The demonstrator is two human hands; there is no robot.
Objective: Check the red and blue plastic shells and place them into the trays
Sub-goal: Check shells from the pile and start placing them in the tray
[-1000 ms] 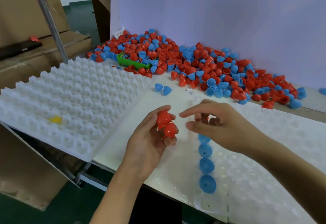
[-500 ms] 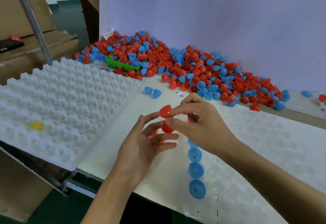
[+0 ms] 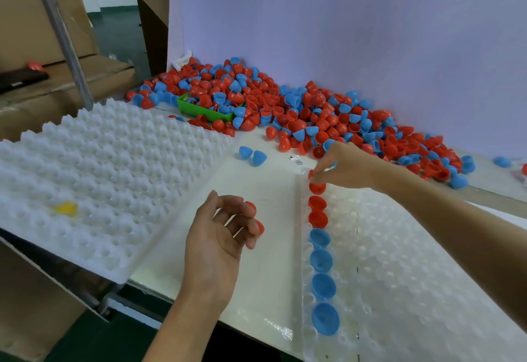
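My left hand (image 3: 219, 236) is held palm up over the table, fingers curled around two red shells (image 3: 258, 226). My right hand (image 3: 346, 166) reaches to the far end of the clear tray (image 3: 413, 262) and pinches a red shell (image 3: 311, 174) at the top of the left column. Below it in that column sit three red shells (image 3: 317, 210), then several blue shells (image 3: 322, 276). A big heap of red and blue shells (image 3: 299, 113) lies along the back wall.
A white bumpy tray (image 3: 108, 173) lies at the left, overhanging the table edge, with a yellow spot on it. Two loose blue shells (image 3: 252, 156) lie between the trays. A green bin (image 3: 208, 110) sits half buried in the heap. Cardboard boxes and a metal pole stand at left.
My right hand took a red shell from my left hand and moved away to the tray's far left column. My left hand stayed low with two red shells left in it.
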